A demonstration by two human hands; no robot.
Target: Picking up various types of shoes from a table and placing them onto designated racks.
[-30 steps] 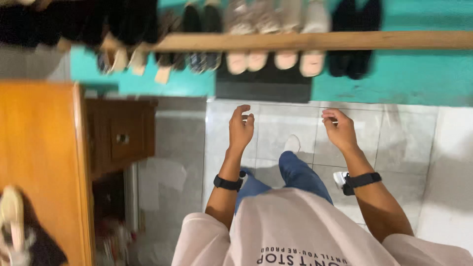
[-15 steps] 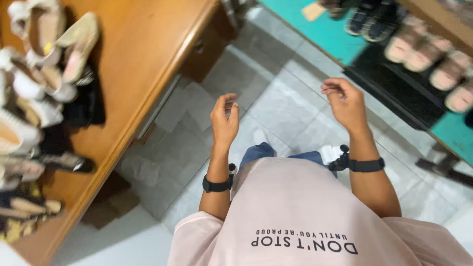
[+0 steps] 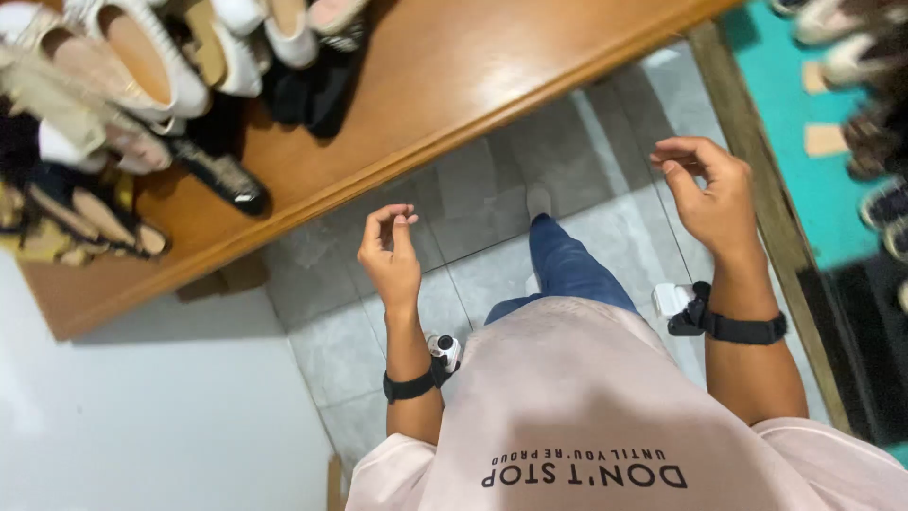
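Observation:
My left hand [image 3: 391,252] is raised in front of me over the grey tiled floor [image 3: 473,218], fingers loosely curled, holding nothing. My right hand [image 3: 711,194] hangs in the air at the same height, fingers curled and apart, also holding nothing. Each wrist carries a black strap with a small device on it. The left hand is nearest the front edge of a wooden table [image 3: 445,85]. On that table lies a heap of shoes [image 3: 132,104], white, beige and black ones, well apart from both hands.
A white wall or panel [image 3: 142,416] fills the lower left. At the right, a wooden rail [image 3: 757,189] borders a teal surface [image 3: 804,104] with more shoes [image 3: 870,57]. My pink shirt and blue trouser leg show below.
The view has swung left and tilted, bringing the wooden table and its shoes closer overhead. Both hands stay raised and unladen; the fingers have curled a little more.

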